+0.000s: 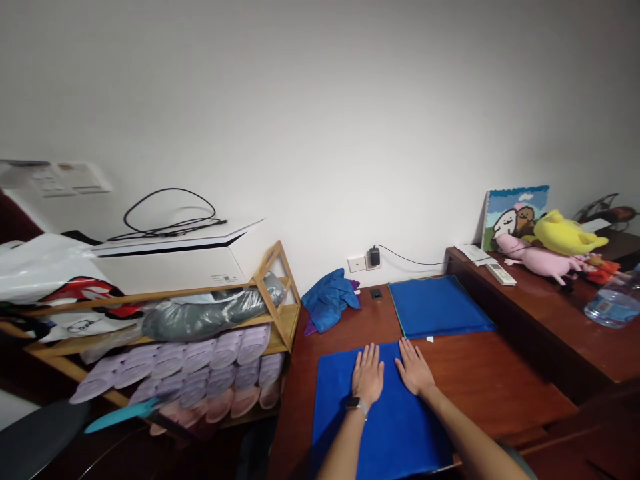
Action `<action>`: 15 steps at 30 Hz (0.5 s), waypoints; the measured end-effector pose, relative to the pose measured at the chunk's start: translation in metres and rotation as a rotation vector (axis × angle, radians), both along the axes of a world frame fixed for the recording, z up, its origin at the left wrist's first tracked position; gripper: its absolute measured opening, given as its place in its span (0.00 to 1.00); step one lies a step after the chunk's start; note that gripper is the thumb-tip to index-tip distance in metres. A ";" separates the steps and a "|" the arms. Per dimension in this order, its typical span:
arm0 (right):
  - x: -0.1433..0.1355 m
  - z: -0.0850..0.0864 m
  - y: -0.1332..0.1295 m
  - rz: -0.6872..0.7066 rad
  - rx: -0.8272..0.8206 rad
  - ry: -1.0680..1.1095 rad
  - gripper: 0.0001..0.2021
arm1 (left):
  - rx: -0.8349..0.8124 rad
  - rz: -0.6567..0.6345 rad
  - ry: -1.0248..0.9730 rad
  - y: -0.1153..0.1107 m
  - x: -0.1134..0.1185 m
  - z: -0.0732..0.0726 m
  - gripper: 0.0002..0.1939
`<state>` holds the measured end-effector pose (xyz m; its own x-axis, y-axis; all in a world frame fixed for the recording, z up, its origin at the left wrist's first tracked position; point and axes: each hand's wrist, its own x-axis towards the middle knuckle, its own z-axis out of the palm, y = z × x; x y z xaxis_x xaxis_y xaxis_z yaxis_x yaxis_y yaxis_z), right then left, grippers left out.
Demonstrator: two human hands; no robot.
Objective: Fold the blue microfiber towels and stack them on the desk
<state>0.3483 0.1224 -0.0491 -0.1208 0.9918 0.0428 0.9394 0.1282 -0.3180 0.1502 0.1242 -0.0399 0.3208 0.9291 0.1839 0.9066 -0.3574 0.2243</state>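
A blue cloth (395, 440) lies spread out on the brown wooden desk at the near side. My left hand (369, 375) rests flat on its upper middle, fingers stretched out, with a watch (356, 403) on the wrist. Toward the cloth's upper right edge my right hand (414, 370) lies palm down, fingers extended. Neither hand grips anything. Just beyond the hands is a second blue cloth (443, 307), laid flat with a small white tag by its near edge. A crumpled blue cloth (330, 300) with purple parts sits at the back left.
A wooden rack (274, 293) with several lilac and pink slippers (215, 353) stands to the left, a white box (170, 267) and black cable on top. Right, a raised desk section holds a remote control (501, 274), plush toys (570, 233) and a water bottle (613, 307). A charger (375, 255) is plugged in behind.
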 end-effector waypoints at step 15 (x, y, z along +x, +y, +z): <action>-0.019 0.012 0.020 -0.258 -0.093 1.630 0.25 | -0.244 0.279 -1.388 -0.009 -0.100 0.043 0.25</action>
<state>0.3298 0.1426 -0.0370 0.1466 0.9836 -0.1055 -0.3769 -0.0430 -0.9252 0.0502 0.1151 0.0032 -0.1770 0.9840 0.0208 -0.0598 -0.0319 0.9977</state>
